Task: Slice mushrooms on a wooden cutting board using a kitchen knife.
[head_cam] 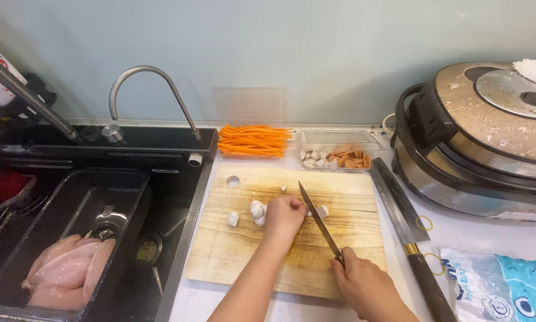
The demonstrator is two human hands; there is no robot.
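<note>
1. While the board lies on the counter just beside the sink, a pale ball is pinned to it under the left hand, whose fingers are curled down over the piece.
2. A knife is gripped by the right hand, the fingers clenched round its handle; the thin blade is angled up and to the left, its edge set just beside the left fingertips.
3. Loose balls are seen on the board to the left of the left hand, and one more piece lies just right of the blade.
4. Carrot strips are heaped at the far edge of the board.
5. A clear tub with pale pieces and orange slices is placed next to the carrots.
6. A cleaver with a dark handle is laid on the counter right of the board.
7. A cooker is stood at the far right, and a blue and white bag lies near it.
8. Raw chicken is held in a black basin inside the sink, below a curved tap.
</note>
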